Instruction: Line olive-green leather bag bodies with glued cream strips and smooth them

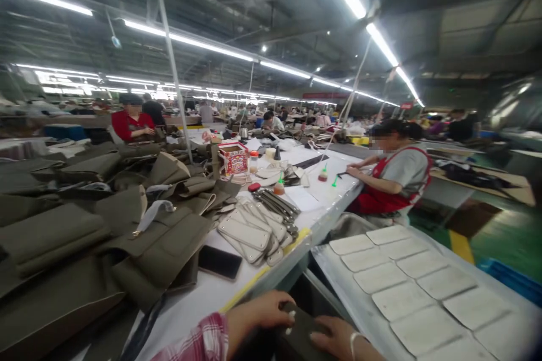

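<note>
My left hand (271, 309), in a pink plaid sleeve, is closed on the upper left edge of a dark olive leather-like piece (302, 330) at the bottom of the view. My right hand (339, 339), with a white band at the wrist, grips the same piece from the right, thumb and fingers against it. The piece runs out of the frame below, so its full shape is hidden. Beyond my hands, a black phone (220, 262) lies on the white table. Near it sits a stack of off-white flat pieces with rivets (243, 231).
Olive bag parts (156, 242) are heaped at the left. A red patterned box (234, 159), green-tipped bottles (323, 174) and olive strips (277, 203) lie farther along. At right, pale panels (406, 271) cover a side table. A co-worker in a red apron (393, 172) sits across.
</note>
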The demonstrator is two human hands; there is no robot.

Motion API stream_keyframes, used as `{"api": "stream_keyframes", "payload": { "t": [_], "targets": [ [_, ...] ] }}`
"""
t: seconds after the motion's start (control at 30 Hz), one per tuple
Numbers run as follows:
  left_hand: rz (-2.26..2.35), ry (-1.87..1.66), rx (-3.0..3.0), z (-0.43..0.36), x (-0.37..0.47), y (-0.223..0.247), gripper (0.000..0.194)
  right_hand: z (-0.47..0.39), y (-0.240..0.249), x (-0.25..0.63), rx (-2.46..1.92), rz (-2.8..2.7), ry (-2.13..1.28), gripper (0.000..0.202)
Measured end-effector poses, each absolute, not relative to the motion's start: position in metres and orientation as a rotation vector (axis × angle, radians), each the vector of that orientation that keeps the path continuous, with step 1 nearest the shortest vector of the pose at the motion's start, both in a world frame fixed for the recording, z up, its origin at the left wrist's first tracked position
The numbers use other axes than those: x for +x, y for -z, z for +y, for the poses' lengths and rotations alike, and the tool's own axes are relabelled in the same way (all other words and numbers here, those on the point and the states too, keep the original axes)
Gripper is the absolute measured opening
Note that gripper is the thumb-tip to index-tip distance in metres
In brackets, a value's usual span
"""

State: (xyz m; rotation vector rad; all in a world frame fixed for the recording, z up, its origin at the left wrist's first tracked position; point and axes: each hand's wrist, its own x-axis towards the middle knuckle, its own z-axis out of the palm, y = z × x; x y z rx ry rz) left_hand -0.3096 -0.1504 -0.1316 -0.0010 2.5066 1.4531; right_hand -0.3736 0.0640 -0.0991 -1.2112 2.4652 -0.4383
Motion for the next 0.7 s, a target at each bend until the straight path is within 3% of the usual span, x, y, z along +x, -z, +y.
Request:
{"api": "stream_keyframes", "payload": {
  "t": [0.13,0.3,0.43,0.57,0.7],
  "targets": [
    [2.49,-1.517,0.055,-0.142,-0.304,0.137,0.036,0.049,0.101,-0.381,-0.974,2.357,0.416,0.041],
    [2.409,-1.561,0.115,-0.135,-0.304,0.151,0.04,0.114,0.11,-0.384,-0.701,2.349,0.41,0.059],
    [2.407,-1.542,0.128,-0.138,-0.302,0.148,0.043,0.164,0.101,-0.375,-0.577,2.374,0.353,0.056],
    [2.42,-1.526,0.109,-0.139,-0.301,0.146,0.046,0.147,0.096,-0.369,-0.599,2.431,0.322,0.062],
    [2.458,-1.512,0.071,-0.134,-0.302,0.147,0.048,0.108,0.094,-0.355,-0.704,2.446,0.351,0.043]
  ]
}}
